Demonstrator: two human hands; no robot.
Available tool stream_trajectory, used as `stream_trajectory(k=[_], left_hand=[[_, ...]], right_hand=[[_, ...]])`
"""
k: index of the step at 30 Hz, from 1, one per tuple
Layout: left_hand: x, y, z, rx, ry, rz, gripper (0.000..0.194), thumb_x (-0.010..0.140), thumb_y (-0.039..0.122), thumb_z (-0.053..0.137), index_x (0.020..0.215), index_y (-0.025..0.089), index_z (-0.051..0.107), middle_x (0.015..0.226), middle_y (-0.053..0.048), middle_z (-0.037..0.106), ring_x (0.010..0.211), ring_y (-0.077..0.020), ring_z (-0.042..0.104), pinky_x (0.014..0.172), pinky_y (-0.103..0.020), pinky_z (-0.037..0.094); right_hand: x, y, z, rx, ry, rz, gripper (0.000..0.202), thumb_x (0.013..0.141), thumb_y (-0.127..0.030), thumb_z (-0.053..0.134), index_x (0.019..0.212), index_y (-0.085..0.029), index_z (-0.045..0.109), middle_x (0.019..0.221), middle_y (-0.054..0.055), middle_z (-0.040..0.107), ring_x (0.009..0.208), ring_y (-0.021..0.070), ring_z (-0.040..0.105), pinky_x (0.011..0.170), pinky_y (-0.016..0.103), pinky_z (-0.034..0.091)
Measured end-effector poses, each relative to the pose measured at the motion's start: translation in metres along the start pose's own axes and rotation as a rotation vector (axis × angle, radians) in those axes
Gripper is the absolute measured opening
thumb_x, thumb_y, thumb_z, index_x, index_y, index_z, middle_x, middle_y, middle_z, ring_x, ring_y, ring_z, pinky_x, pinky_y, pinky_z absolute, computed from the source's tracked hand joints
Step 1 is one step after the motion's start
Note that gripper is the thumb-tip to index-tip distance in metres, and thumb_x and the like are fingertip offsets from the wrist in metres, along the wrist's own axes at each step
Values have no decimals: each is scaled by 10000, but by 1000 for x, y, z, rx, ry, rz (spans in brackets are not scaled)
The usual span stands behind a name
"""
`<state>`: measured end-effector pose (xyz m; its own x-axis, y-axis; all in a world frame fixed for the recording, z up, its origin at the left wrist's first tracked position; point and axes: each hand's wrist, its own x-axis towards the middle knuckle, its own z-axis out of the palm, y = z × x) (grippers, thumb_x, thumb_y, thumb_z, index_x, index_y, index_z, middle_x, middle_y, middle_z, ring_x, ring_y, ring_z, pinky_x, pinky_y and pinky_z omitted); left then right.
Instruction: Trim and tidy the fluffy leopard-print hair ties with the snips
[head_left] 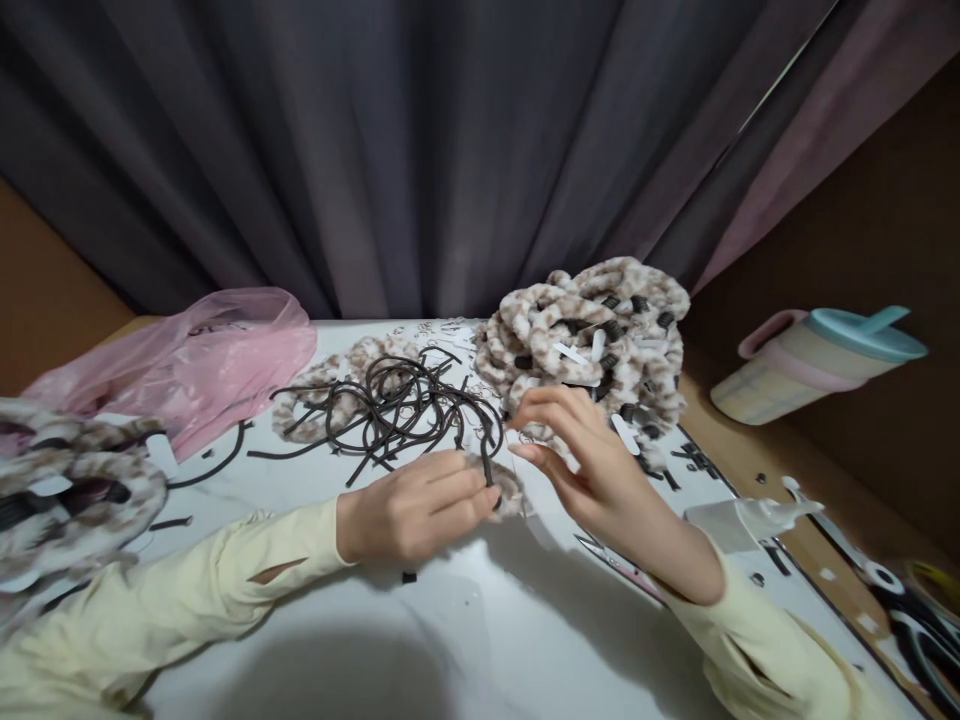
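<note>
My left hand (pixel 420 505) is closed on a short dark cord (pixel 488 465) whose end stands up from its fingertips. A fluffy brown-and-white piece (pixel 510 490) shows just beside those fingers, partly hidden. To the right, my right hand (pixel 574 455) is raised with thumb and fingers apart, near the cord, and nothing can be made out between them. A tangle of dark cords (pixel 405 405) lies behind the left hand, over another fluffy piece (pixel 304 400). Small metal rings (pixel 427 330) are scattered behind the cords.
A pile of fluffy loops (pixel 592 340) is at the back right, more loops (pixel 82 500) at the left. Also around: pink bag (pixel 247 350), small scissors (pixel 619 570), white bottle (pixel 739 520), tumbler (pixel 810 365), black-handled scissors (pixel 919 635).
</note>
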<state>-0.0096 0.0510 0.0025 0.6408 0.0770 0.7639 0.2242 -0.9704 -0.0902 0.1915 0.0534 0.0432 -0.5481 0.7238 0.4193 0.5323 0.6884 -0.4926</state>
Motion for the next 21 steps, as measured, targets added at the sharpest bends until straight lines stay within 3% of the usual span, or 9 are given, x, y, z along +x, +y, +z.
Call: stream_trajectory(k=[2, 5, 9, 11, 14, 18, 21], left_hand=[[3, 0, -3, 121, 37, 145, 16, 784, 68, 569, 774, 67, 581, 654, -97, 640, 571, -150, 540, 478, -279, 484], [7, 0, -5, 208, 83, 310, 174, 780, 85, 585, 616, 143, 582, 623, -53, 641, 507, -113, 518, 416, -233, 466], [6, 1, -4, 175, 130, 381, 261, 796, 97, 564, 552, 186, 555, 611, -30, 630, 511, -107, 511, 405, -217, 463], [4, 1, -4, 163, 111, 355, 252, 803, 108, 554, 564, 188, 544, 632, -42, 635, 538, -120, 525, 436, -234, 483], [1, 0, -4, 174, 77, 273, 189, 802, 96, 545, 629, 172, 536, 644, -73, 634, 550, -144, 528, 464, -273, 491], [1, 1, -5, 76, 22, -10, 81, 849, 71, 449, 836, 116, 515, 689, -103, 618, 623, -165, 543, 504, -295, 480], [4, 4, -2, 12, 26, -195, 110, 871, 98, 445, 978, 111, 465, 752, -95, 598, 678, -151, 533, 572, -290, 479]], right_hand=[[-4, -8, -11, 58, -160, -55, 111, 902, -196, 433, 911, -189, 543, 983, 92, 541, 929, 204, 468, 805, 342, 372], [-6, -15, -19, 148, -431, -71, 141, 904, -222, 442, 943, -184, 571, 972, 76, 557, 926, 189, 461, 795, 308, 392], [-4, -14, -11, 289, -571, -57, 156, 903, -216, 451, 809, -164, 565, 798, 33, 560, 850, 155, 477, 753, 261, 403], [-3, -13, -6, 309, -561, -46, 141, 888, -164, 465, 774, -162, 546, 760, 23, 549, 810, 146, 491, 723, 248, 405], [-5, -15, 2, 271, -438, 14, 122, 868, -117, 466, 766, -170, 506, 745, 15, 531, 742, 138, 496, 673, 241, 399], [-11, -17, 14, 223, -204, 109, 87, 872, -122, 424, 824, -182, 463, 734, 10, 515, 669, 132, 469, 605, 236, 375], [-13, -15, 23, 238, -132, 126, 109, 849, -83, 403, 819, -182, 439, 725, 9, 515, 651, 131, 463, 580, 233, 355]])
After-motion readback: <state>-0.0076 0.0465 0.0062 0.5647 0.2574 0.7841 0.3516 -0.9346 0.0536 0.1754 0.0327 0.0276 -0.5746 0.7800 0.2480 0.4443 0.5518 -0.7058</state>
